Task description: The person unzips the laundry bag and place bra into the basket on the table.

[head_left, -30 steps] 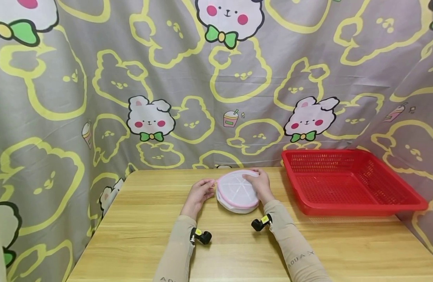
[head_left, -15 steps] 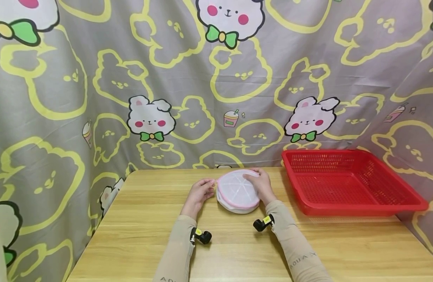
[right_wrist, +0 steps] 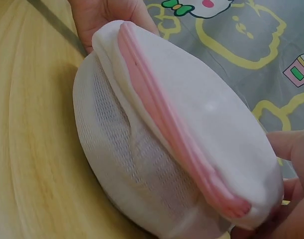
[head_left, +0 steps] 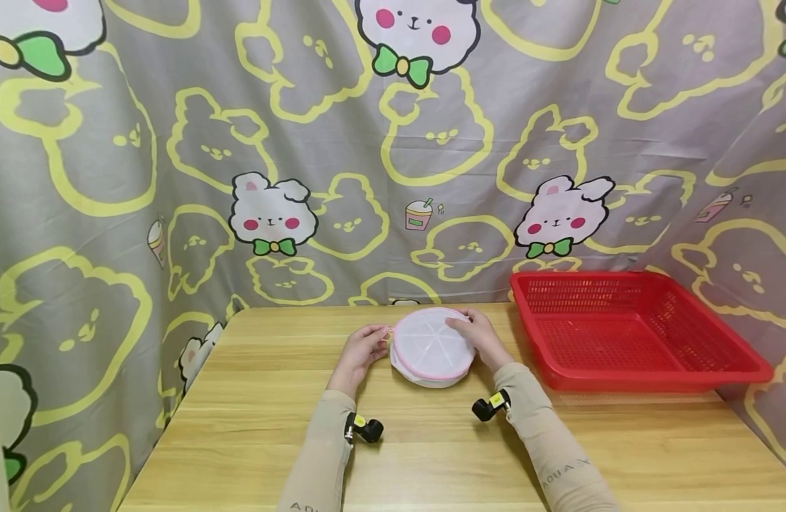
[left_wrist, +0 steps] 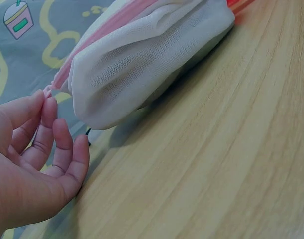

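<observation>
A round white mesh laundry bag (head_left: 429,345) with a pink zip stands near the table's back edge between both hands. My left hand (head_left: 362,353) is at its left side; in the left wrist view, thumb and forefinger of that left hand (left_wrist: 37,149) pinch the small pink end of the zip (left_wrist: 48,90). On the opposite side, my right hand (head_left: 481,336) grips the bag's rim, thumb on the top panel and fingers behind. In the right wrist view the pink zip (right_wrist: 166,129) runs along the bag's side above soft mesh folds.
A red plastic basket (head_left: 630,375) with perforated walls sits at the right of the wooden table (head_left: 239,427). Behind the table hangs a grey curtain (head_left: 361,149) with cartoon prints. A small black camera is strapped to each sleeved wrist.
My right hand and forearm have shifted slightly to the right along the bag's rim. The left hand keeps its pinch in nearly the same place, and the bag has barely moved.
</observation>
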Motion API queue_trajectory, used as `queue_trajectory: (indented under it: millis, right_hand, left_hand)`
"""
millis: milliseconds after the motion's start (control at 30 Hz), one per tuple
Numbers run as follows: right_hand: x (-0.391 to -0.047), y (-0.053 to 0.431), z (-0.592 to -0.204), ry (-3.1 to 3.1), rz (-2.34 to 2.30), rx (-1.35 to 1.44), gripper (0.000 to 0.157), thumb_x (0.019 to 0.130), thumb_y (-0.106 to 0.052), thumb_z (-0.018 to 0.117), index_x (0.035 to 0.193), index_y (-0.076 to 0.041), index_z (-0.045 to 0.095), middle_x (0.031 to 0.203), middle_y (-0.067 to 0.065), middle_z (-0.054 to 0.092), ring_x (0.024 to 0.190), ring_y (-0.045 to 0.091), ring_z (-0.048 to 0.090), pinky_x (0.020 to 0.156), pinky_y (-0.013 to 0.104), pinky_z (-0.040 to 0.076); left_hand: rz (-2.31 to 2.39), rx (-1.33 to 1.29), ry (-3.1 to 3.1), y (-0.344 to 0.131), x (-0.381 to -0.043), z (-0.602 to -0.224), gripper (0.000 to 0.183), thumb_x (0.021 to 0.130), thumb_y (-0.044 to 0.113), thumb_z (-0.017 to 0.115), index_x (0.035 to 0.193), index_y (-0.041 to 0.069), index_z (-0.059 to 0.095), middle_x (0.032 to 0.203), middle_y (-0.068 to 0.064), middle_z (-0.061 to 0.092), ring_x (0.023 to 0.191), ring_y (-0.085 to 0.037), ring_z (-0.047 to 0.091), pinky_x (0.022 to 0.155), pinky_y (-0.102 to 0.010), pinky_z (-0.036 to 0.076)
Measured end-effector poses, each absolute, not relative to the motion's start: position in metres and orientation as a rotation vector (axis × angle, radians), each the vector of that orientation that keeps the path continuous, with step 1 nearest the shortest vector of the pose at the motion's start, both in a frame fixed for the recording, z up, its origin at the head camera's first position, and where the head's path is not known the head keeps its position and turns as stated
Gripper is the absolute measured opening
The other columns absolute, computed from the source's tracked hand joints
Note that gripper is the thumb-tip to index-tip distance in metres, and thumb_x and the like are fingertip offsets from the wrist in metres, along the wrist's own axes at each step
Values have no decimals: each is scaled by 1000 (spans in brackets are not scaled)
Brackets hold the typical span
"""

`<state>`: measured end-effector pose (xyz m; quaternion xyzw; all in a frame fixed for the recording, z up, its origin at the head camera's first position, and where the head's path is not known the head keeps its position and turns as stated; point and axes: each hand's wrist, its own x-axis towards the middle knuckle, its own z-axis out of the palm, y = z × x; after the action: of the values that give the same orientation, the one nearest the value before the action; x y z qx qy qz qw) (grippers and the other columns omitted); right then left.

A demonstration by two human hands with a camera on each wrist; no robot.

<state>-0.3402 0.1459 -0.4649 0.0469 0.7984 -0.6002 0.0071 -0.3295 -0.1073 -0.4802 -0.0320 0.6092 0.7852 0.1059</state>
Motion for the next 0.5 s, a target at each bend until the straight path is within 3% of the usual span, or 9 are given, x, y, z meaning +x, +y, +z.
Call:
queue_trajectory:
  millis: [233,500]
  right_hand:
    - [-339,153,-465,2467,-1857,215,43,85,-35,57,115,-4,52,108,13,52,88,18,52,69,21,46]
    - [-337,159,-469,2440,-1870,183,45,86,-38,55,113,-2,51,94,6,52,72,9,53,61,23,48]
  left_hand:
    - [2334,-146,1844,-104,-333,-489,21,81,17,64,98,6,63,83,-2,60,72,-14,55,83,-40,49]
    - [2326,-127,1836,-105,-335,-490,23,81,18,65,100,6,62,83,-2,60,71,-13,54,85,-41,48]
